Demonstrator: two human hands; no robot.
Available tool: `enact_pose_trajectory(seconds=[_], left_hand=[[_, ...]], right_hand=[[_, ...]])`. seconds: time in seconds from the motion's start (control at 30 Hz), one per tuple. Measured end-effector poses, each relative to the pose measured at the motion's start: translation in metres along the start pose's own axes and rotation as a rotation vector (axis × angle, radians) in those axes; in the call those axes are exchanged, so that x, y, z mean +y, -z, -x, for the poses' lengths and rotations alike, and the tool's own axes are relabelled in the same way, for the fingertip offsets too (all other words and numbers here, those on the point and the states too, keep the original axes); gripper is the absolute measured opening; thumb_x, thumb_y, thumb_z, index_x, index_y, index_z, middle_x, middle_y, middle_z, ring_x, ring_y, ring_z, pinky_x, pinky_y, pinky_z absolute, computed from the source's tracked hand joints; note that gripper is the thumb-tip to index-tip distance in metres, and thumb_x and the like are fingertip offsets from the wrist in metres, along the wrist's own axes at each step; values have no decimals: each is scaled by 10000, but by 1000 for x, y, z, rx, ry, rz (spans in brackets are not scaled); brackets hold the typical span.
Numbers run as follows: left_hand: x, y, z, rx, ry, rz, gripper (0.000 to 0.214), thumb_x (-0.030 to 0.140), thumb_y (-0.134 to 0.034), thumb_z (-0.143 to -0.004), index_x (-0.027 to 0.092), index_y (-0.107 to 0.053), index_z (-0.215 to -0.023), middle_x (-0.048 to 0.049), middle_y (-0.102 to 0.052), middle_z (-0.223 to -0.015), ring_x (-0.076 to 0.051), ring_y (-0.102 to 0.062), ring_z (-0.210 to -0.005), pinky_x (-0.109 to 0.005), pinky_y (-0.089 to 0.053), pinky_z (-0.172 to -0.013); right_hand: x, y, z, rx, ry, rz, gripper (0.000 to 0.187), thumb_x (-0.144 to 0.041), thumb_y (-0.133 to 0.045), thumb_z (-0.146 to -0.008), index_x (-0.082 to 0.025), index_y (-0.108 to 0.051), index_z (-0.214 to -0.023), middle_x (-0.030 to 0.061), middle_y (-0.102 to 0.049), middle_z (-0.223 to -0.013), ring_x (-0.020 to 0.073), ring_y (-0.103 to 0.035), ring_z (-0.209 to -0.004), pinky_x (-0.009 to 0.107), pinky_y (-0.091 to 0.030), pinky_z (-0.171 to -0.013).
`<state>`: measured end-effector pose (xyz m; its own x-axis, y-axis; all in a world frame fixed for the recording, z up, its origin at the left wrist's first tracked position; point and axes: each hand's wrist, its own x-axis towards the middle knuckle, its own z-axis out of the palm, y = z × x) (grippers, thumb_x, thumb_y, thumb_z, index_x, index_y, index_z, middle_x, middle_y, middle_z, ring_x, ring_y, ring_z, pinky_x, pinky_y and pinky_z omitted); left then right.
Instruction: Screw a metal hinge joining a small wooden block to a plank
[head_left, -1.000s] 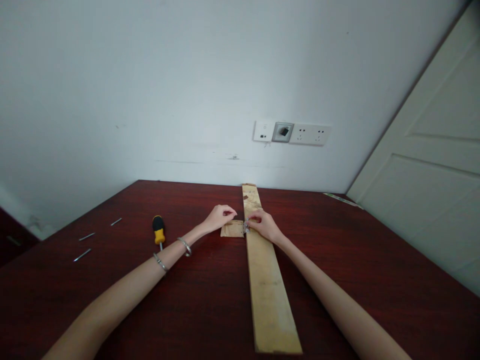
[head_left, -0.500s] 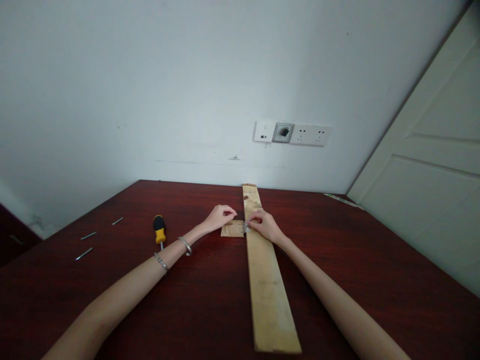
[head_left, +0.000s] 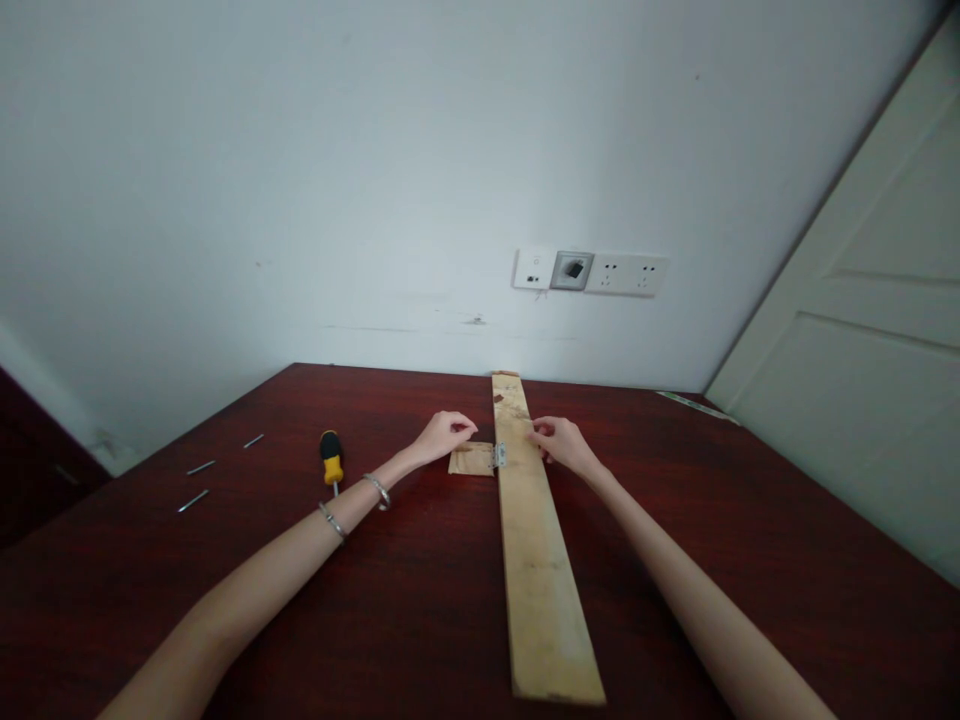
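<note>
A long pale wooden plank [head_left: 536,540] lies lengthwise on the dark red table. A small wooden board [head_left: 471,460] adjoins its left edge, with a metal hinge [head_left: 500,455] across the joint. My left hand [head_left: 444,437] is above the far side of the small board, thumb and fingers pinched together; whether something tiny is between them I cannot make out. At the plank's right edge, level with the hinge, my right hand [head_left: 561,444] has its fingers closed on the wood. The hinge now shows uncovered, lying flat on the plank's top.
A yellow and black screwdriver [head_left: 331,460] lies left of my left forearm. Farther left are three thin metal bits [head_left: 201,467] on the table [head_left: 405,620]. The white wall with sockets [head_left: 622,274] bounds the back, and a pale door [head_left: 877,300] the right.
My right hand has moved off the hinge to the plank's right edge, leaving the hinge in sight. My left hand stays pinched by the small board. The whole view has shifted slightly.
</note>
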<state>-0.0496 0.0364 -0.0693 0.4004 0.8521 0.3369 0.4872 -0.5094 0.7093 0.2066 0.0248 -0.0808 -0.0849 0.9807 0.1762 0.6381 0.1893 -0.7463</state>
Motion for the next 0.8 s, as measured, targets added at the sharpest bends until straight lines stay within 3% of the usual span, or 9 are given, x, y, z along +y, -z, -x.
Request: enact_pose_trajectory(seconds=[0.3, 0.47, 0.6, 0.8], left_hand=[[-1, 3, -1, 1, -1, -13, 211, 260, -553, -777, 130, -714, -818, -73, -713, -870, -175, -650, -780, -272, -493, -751], [-2, 22, 0, 0, -15, -75, 238, 297, -541, -781, 136, -708, -837, -74, -710, -898, -179, -643, -793, -281, -485, -766], [-11, 61, 7, 13, -12, -151, 243, 298, -539, -761, 141, -698, -857, -70, -708, -910, -181, -640, -830, -279, -478, -785], [-32, 151, 37, 8, 102, -373, 301, 354, -527, -741, 127, -686, -857, -68, -704, -895, -181, -634, -826, -265, -464, -794]], right_hand=[[-5, 3, 4, -15, -132, -6, 270, -256, -677, -714, -122, -655, -947, 4, -631, -658, 67, -561, -440, 131, -434, -326], [-6, 4, 6, -23, -147, -43, 298, -254, -705, -693, -117, -658, -954, 19, -645, -694, 72, -574, -455, 139, -457, -332], [-7, 3, 7, -35, -144, -68, 262, -241, -716, -674, -124, -668, -904, 7, -637, -664, 79, -579, -467, 144, -474, -331], [-2, -1, 4, -42, -150, -116, 323, -215, -714, -672, -103, -649, -968, 0, -623, -629, 93, -589, -474, 159, -504, -331]])
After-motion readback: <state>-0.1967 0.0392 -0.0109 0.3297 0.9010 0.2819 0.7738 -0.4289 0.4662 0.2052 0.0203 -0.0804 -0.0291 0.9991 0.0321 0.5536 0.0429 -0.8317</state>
